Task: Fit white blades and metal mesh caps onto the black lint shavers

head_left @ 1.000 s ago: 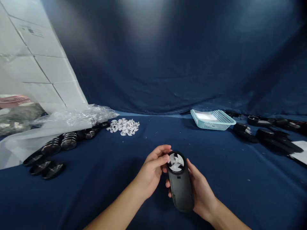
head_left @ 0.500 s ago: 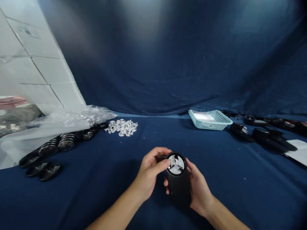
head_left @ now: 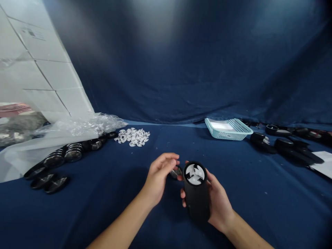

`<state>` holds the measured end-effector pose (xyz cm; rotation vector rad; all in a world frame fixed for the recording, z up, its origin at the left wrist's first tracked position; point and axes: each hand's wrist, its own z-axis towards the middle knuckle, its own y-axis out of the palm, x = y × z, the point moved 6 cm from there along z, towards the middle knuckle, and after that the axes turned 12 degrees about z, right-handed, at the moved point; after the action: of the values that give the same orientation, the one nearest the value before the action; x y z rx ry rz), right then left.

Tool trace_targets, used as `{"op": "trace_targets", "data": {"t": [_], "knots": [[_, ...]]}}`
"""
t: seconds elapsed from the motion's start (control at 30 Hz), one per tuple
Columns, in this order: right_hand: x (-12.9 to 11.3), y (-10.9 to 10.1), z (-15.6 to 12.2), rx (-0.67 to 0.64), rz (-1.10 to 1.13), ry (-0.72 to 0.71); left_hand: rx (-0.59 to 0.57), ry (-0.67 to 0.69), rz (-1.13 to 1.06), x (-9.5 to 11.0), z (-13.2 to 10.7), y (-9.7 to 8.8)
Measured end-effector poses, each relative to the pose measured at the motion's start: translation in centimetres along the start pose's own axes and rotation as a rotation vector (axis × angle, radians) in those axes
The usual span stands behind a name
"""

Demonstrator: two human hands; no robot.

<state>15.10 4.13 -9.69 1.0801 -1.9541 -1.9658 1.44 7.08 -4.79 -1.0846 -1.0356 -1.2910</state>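
One black housing, right hand gripping, left hand raised

Two bare hands are seen, the left hand and the right hand, each with slim, tapering fingers and smooth skin. Narrow wrists are shown joining them to the slender left forearm and right forearm. Both forearms are left uncovered as far as the lower edge of the view, where they are cut off by the frame.
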Motion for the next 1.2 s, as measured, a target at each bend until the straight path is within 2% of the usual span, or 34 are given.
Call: {"op": "trace_targets", "data": {"t": [0.07, 0.13, 0.2, 0.27, 0.37, 0.5, 0.63, 0.73, 0.83, 0.93, 1.0, 1.2], "knots": [[-0.7, -0.1, 0.1, -0.001, 0.029, -0.026, 0.057, 0.086, 0.328, 0.2, 1.1, -1.4], [-1.4, -0.3, 0.2, 0.008, 0.046, -0.051, -0.041, 0.219, 0.690, 0.1, 1.7, -1.5], [-2.2, -0.6, 0.3, 0.028, 0.057, -0.084, -0.164, 0.296, 0.992, -0.9, 1.7, -1.0], [-2.8, -0.8, 0.3, 0.047, 0.065, -0.116, -0.258, 0.318, 1.190, -2.3, 1.4, -0.3], [-3.1, -0.8, 0.4, 0.036, 0.073, -0.132, -0.306, 0.319, 1.290, -3.9, 0.9, 0.9], [-3.2, -0.7, 0.3, 0.031, 0.074, -0.135, -0.274, 0.315, 1.298, -3.9, 0.9, 1.8], [-3.2, -0.9, 0.4, 0.085, 0.068, -0.144, -0.062, 0.330, 1.205, -1.6, 1.1, 0.8], [-3.0, -1.0, 0.5, 0.105, 0.058, -0.150, 0.096, 0.340, 0.982, 0.2, 0.9, -0.5], [-2.6, -1.0, 0.5, 0.109, 0.049, -0.127, 0.211, 0.337, 0.678, 1.0, 0.5, -1.4], [-2.3, -1.0, 0.5, 0.132, 0.041, -0.110, 0.249, 0.333, 0.411, 0.9, 0.2, -1.6], [-2.2, -0.9, 0.5, 0.137, 0.036, -0.106, 0.249, 0.346, 0.331, 0.9, 0.0, -1.4], [-1.4, -0.9, 0.5, 0.150, 0.017, -0.082, 0.290, 0.505, 0.420, 2.6, -1.5, -1.1]]}}
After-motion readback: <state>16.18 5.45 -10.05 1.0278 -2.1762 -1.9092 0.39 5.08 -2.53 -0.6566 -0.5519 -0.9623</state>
